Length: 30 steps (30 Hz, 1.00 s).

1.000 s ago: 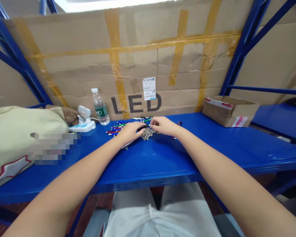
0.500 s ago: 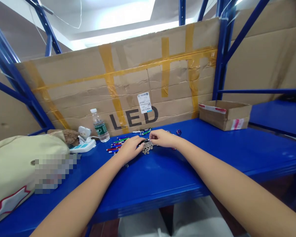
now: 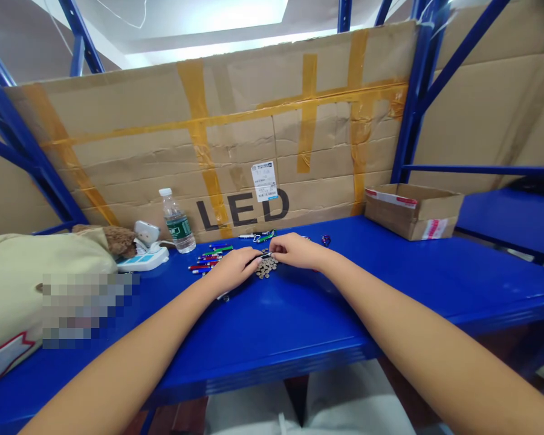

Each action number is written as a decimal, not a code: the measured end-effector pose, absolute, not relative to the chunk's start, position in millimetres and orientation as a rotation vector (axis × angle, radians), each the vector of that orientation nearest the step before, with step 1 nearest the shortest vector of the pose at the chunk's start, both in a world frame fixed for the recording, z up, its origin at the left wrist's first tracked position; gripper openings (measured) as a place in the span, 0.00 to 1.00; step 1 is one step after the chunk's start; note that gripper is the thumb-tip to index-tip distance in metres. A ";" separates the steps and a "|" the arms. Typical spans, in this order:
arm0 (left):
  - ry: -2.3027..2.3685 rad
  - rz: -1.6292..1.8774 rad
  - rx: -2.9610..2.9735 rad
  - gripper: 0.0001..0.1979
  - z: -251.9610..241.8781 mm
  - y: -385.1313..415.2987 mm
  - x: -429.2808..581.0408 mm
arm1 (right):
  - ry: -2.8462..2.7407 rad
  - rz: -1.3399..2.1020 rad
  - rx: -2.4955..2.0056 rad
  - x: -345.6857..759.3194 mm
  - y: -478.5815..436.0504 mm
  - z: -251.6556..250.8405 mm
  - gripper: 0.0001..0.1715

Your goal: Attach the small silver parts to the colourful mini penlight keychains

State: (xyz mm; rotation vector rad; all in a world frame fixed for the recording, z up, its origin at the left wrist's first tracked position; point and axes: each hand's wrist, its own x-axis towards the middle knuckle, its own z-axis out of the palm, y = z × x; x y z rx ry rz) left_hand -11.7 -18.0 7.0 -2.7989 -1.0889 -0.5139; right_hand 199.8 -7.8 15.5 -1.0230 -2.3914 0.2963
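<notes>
backing the blue table [image 3: 290,338], taped cardboard [image 3: 158,154] rises beyond the hands [image 3: 295,249]

A slim black pen [image 3: 263,256] with a bright glint toward its right end spans the small gap between the fingers [image 3: 254,264] of the left hand [image 3: 233,269] and those of the right hand [image 3: 298,251], gripped on both sides, nearly crosswise, its ends hidden by the fingers.
</notes>
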 end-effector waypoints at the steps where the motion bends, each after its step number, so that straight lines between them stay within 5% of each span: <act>1: -1.098 -0.510 -2.798 0.18 6.8 -17.8 -11.8 | -2.390 0.296 -1.022 199.7 -8.2 15.3 0.06; 30: -1.188 -0.709 -2.868 0.18 7.9 -18.0 -9.4 | -2.378 0.267 -1.025 200.4 -8.8 18.7 0.07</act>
